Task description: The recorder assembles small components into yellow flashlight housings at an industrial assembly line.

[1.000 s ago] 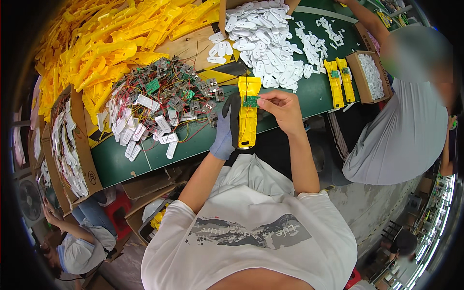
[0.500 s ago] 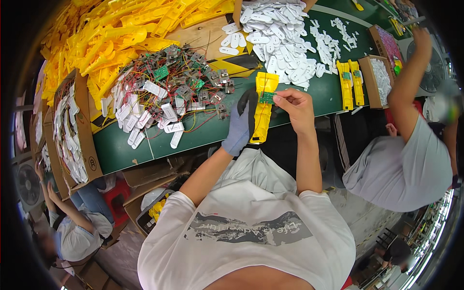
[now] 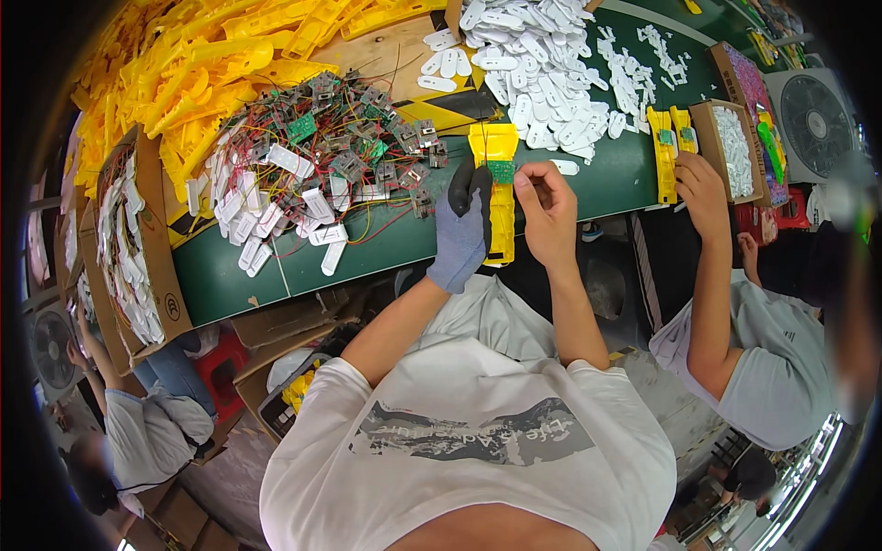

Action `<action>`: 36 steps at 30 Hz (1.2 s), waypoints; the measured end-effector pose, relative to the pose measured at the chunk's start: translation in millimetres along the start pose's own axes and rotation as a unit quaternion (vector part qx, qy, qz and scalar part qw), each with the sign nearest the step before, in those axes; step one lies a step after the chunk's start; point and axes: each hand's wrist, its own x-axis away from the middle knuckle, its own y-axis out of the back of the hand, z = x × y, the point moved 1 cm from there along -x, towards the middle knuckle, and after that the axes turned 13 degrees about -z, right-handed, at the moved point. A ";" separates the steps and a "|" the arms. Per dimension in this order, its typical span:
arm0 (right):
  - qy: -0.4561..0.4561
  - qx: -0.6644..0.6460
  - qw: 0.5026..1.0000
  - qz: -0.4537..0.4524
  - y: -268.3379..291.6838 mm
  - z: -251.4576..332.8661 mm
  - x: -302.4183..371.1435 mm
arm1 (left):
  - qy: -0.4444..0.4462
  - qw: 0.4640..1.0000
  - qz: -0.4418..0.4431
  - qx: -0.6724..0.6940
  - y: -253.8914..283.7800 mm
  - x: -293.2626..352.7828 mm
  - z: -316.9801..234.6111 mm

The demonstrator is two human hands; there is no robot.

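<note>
Green-topped workbench (image 3: pixel 367 253), seen from above: parts lie on it in separate groups by kind, presumably so each sort can be reached without searching. Your left hand (image 3: pixel 462 220), in a grey-blue glove with black-coated fingers, is closed on the left side of a long, narrow yellow plastic housing (image 3: pixel 502 220). You hold this housing at the bench's near edge, in front of your body, its length pointing away from you; the side grip likely steadies it while leaving its upper face exposed. Across that face, toward the far end, sits a small green rectangular circuit board (image 3: pixel 502 172). Your bare right hand (image 3: pixel 551 207) is half-curled just beside the board, thumb and forefinger close together; whether they pinch anything fine, you cannot tell from this view. To your left, a tangled heap of wired circuit parts with white plastic pieces (image 3: pixel 303 165) lies near the gloved hand. Farther off, a mound of white oval plastic pieces (image 3: pixel 542 83) stands apart, which probably avoids mixing.
</note>
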 end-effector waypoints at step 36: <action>0.166 0.336 0.926 0.031 64.8 20.8 -39.2 | 0.126 0.974 0.099 0.158 2.5 2.2 2.2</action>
